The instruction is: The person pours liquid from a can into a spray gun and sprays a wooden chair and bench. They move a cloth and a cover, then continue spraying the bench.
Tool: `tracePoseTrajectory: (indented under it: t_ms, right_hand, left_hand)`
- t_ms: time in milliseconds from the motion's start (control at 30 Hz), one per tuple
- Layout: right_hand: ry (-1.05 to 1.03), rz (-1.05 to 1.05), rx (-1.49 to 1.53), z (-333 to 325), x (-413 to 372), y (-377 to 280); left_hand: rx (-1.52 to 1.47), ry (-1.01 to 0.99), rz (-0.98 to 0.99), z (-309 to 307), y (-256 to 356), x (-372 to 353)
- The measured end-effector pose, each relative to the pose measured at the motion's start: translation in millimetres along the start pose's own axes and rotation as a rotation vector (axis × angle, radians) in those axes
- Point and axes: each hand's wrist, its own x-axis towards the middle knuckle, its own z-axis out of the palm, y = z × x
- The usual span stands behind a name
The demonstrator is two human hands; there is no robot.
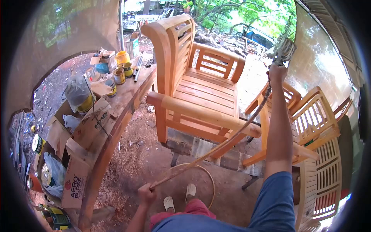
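Note:
Raised at the upper right, my right hand (277, 73) is closed around the grip of a spray gun (285, 51) with a metal cup. A long hose (210, 152) runs from the gun down to the lower middle, where my left hand (147, 194) is wrapped around it. Past my left hand the hose loops near my feet. Between the hands stands a wooden armchair (206, 91) with a slatted seat and back, raised on a low support (185, 144). The hose passes in front of its near armrest. Neither hand touches the chair.
More slatted wooden chairs (313, 114) stand to the right. At the left, a wooden table (133, 92) holds paint cans (119, 76), metal tubes and a bag-covered bucket (79, 94). Cardboard boxes (75, 185) lie beside it. Sheeting (83, 27) hangs around the area.

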Motion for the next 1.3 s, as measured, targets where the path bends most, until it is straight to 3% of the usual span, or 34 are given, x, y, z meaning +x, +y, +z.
tracePoseTrajectory:
  t_ms: [167,300,400,433,500,567,600,633,667,733,800,900,933,1100,1300]
  right_hand:
    - [0.129,-0.043,-0.331,53.5,83.6,77.7]
    - [0.092,-0.021,-0.159,113.0,124.2,126.4]
    - [-0.201,0.079,0.064,151.1,122.9,136.9]
    - [-0.261,0.072,0.102,163.3,124.2,136.7]
    - [-0.175,-0.098,0.152,229.4,151.8,180.0]
    - [-0.145,-0.258,0.061,239.8,133.3,148.9]
    - [-0.278,-0.132,0.146,241.0,126.5,134.5]
    - [-0.279,-0.196,0.253,252.3,125.8,132.1]
    - [-0.256,-0.234,0.170,260.8,126.1,130.0]
    - [-0.302,-0.228,0.098,266.8,125.5,117.5]
    - [-0.437,-0.136,0.124,273.1,128.9,113.7]
    - [-0.278,-0.355,0.027,290.3,147.1,140.5]
    - [-0.297,-0.333,-0.131,276.7,146.8,138.6]
    - [-0.302,-0.219,-0.255,237.8,163.2,158.8]
    - [-0.141,-0.183,-0.331,206.1,190.0,191.3]
  left_hand:
    - [-0.027,0.048,0.142,-41.6,94.1,38.5]
    - [-0.193,0.074,0.186,-14.7,135.5,62.7]
    - [-0.242,0.018,0.165,-19.6,180.3,93.3]
    - [-0.266,0.008,0.154,-18.0,194.3,103.2]
    - [-0.222,-0.032,0.118,-11.4,200.3,113.1]
    - [-0.187,-0.067,0.101,-7.5,212.0,125.6]
    - [-0.176,-0.086,0.101,-8.4,220.9,134.2]
    - [-0.166,-0.107,0.100,-9.4,229.6,142.1]
    - [-0.191,-0.078,0.122,-8.7,239.9,149.3]
    - [-0.248,-0.023,0.164,-3.7,257.4,160.6]
    - [-0.316,-0.123,0.081,-0.3,257.2,165.0]
    - [-0.372,-0.196,-0.078,3.9,272.2,176.9]
    - [-0.385,-0.205,-0.136,5.5,280.9,182.9]
    - [-0.485,-0.350,-0.122,9.8,289.9,197.1]
    - [-0.468,-0.402,-0.118,11.4,280.4,199.1]
